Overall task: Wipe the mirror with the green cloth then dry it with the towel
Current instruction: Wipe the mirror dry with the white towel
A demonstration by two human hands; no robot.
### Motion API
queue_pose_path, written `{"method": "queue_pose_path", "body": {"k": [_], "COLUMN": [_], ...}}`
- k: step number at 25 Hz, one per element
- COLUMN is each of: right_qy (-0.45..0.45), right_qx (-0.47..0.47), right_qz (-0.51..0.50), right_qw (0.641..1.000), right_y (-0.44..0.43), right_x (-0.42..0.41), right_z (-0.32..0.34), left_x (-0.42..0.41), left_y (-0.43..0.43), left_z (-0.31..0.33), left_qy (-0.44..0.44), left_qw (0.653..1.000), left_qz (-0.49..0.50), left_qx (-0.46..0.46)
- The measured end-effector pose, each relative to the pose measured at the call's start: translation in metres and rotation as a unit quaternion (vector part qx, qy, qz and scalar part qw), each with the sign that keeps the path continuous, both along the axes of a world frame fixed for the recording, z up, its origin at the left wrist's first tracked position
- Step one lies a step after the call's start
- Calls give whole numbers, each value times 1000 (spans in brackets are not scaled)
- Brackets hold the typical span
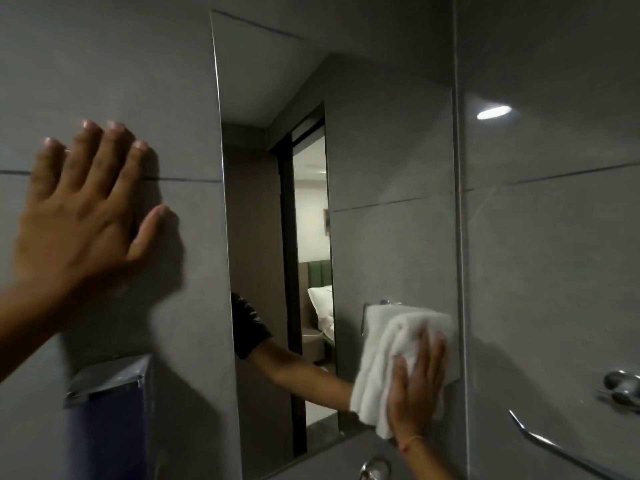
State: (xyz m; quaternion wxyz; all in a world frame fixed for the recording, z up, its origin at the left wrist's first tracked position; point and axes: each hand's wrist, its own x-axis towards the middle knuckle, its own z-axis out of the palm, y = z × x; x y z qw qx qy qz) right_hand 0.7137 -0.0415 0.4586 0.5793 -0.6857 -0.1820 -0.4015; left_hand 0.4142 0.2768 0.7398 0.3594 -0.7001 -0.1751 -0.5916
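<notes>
A tall frameless mirror (pixel 381 140) hangs on the grey tiled wall. My right hand (pixel 417 386) presses a bunched white towel (pixel 384 362) flat against the mirror's lower right corner. The towel spreads up and to the left of my fingers. My left hand (pixel 86 209) rests flat with fingers spread on the wall tiles to the left of the mirror, holding nothing. The mirror reflects my arm, a dark sleeve and an open doorway with a bed beyond. No green cloth is in view.
A metal-topped dispenser (pixel 110 403) is fixed to the wall at the lower left. A chrome rail (pixel 554 448) and a chrome fitting (pixel 621 386) stand on the right wall. A tap (pixel 375 469) shows at the bottom edge below the mirror.
</notes>
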Motion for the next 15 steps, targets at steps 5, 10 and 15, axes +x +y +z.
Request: {"method": "queue_pose_path", "body": {"k": [5, 10, 15], "right_qy": [21, -83, -140], "right_qx": [5, 10, 5], "right_qz": [6, 18, 10], "right_qw": [1000, 996, 990], "right_y": [-17, -38, -11], "right_x": [48, 91, 32], "right_z": [51, 233, 355], "left_x": [4, 7, -3], "left_y": [29, 28, -9], "left_z": [3, -4, -6], "left_qy": [4, -9, -13], "left_qw": [1000, 999, 999], "left_qz": [14, -7, -5], "left_qx": [24, 39, 52]}}
